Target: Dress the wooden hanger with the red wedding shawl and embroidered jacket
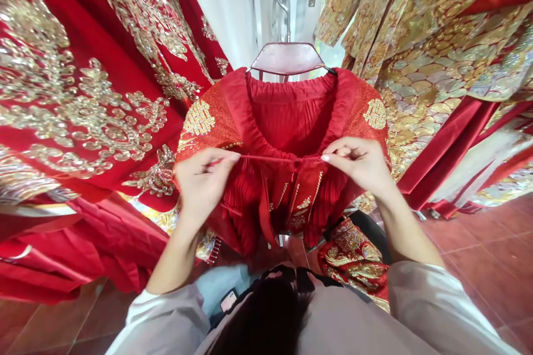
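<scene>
In front of me a red embroidered garment (287, 116) with a gathered neckline and gold motifs on its shoulders hangs from a hanger (288, 59). A thin red cord (270, 159) stretches level across the front of its neckline. My left hand (204, 177) pinches the cord at its left part. At the right side, my right hand (358, 161) pinches the other part between thumb and fingers. Between the two hands the cord looks taut. A red strip of fabric (265, 205) dangles below the neckline.
Red cloth with gold sequin embroidery (91, 94) hangs on the left. Gold patterned garments (408, 39) hang on the right. Folded red and gold fabric (353, 255) lies low at the right, above a tiled floor (470, 255).
</scene>
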Available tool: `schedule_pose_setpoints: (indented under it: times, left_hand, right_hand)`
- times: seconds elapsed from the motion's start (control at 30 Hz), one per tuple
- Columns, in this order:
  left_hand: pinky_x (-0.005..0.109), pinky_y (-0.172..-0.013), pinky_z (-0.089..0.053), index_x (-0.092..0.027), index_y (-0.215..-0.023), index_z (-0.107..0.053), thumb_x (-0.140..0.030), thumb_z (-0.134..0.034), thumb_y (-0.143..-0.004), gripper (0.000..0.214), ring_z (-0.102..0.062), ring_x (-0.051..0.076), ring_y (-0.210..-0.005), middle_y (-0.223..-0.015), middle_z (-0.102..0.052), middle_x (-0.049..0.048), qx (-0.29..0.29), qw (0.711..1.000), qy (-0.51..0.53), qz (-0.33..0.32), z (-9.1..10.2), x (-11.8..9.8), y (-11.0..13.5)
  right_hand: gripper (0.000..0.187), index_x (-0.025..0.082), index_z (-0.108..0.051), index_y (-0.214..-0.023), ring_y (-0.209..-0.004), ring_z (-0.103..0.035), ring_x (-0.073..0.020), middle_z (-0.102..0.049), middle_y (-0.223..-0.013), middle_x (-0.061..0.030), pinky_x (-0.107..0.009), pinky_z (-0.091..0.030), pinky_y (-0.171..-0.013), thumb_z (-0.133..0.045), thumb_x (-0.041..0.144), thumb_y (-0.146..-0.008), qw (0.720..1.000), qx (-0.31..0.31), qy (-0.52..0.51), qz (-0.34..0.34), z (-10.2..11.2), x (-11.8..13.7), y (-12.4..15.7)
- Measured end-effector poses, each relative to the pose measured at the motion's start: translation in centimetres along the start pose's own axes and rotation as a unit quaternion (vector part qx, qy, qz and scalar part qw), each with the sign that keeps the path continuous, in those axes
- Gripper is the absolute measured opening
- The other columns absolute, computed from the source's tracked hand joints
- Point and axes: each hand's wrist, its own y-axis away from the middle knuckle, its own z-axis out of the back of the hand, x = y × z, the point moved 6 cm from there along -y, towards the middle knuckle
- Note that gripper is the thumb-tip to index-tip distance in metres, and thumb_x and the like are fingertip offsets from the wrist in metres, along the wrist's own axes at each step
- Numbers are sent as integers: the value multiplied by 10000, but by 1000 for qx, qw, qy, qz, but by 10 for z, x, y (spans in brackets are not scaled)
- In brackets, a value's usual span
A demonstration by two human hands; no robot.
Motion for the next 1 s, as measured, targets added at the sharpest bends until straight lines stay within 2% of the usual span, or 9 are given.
schedule_pose_setpoints:
  times: [0.1,0.23,0.33,0.43,0.53,0.63,0.77,0.87,1.0]
  left_hand:
    - [241,-454,-273,-203,-677,-694,-281,-727,-683,85,-387,89,-463,-515,-549,-40,-100,992,-58,-44,40,-1,-23]
    - [289,-532,-308,-201,-652,-627,-325,-655,-748,159,-411,123,-508,-539,-515,-22,-110,987,-112,-25,41,24,-39]
    - [369,-683,-376,-200,-750,-616,-367,-574,-824,187,-524,199,-666,-646,-565,23,-132,971,-197,-33,17,31,-33]
    - [501,-925,-296,-196,-997,-621,-388,-491,-880,260,-499,323,-1074,-1036,-607,132,-121,965,-227,-52,-24,28,-20]
    - [530,-990,-236,-213,-1049,-621,-474,-557,-834,344,-458,361,-1157,-1196,-558,145,17,980,-181,-84,-80,33,-9]
    - [510,-991,-264,-232,-1032,-631,-547,-658,-738,431,-501,367,-1108,-1161,-586,125,146,966,-172,-127,-126,44,0]
    - [483,-939,-321,-225,-1024,-633,-494,-558,-836,336,-545,343,-1025,-1080,-615,137,194,949,-194,-154,-142,54,-2]
    - [409,-845,-386,-213,-934,-649,-332,-406,-925,272,-576,280,-889,-879,-637,117,238,934,-196,-184,-138,48,-4]
    - [287,-689,-422,-193,-875,-635,-295,-419,-913,242,-577,193,-728,-775,-618,68,305,931,-95,-175,-129,30,-4]
  right_hand:
    - [213,167,-610,-643,-435,-293,-46,-402,-463,59,-225,-192,-443,-735,334,-688,997,-74,21,4,45,-12,-16]
    - [247,180,-561,-632,-414,-251,-50,-346,-443,73,-236,-194,-447,-703,366,-713,988,-137,75,10,68,-43,-31]
    - [176,179,-585,-700,-442,-340,-77,-437,-489,41,-254,-276,-494,-602,328,-792,970,-114,214,34,49,-44,-32]
    - [156,179,-637,-861,-636,-500,-157,-608,-701,-43,-304,-359,-615,-537,296,-834,913,-101,384,91,22,-23,-29]
    - [250,168,-627,-1052,-880,-514,-245,-637,-1008,-115,-368,-374,-717,-490,256,-863,861,-67,477,163,-11,-2,-28]
    - [275,157,-622,-1081,-928,-485,-273,-609,-1067,-135,-398,-367,-728,-440,203,-880,847,-1,501,179,-43,-4,-33]
    - [285,147,-658,-902,-926,-477,-270,-590,-1022,-154,-412,-387,-733,-381,92,-861,860,25,486,152,-58,-22,-41]
    - [227,158,-653,-753,-864,-509,-217,-594,-947,-110,-368,-417,-737,-457,52,-796,913,30,382,138,-48,-25,-46]
    - [116,151,-612,-608,-684,-542,-130,-597,-787,-39,-283,-431,-646,-585,61,-676,985,69,141,70,-32,-22,-52]
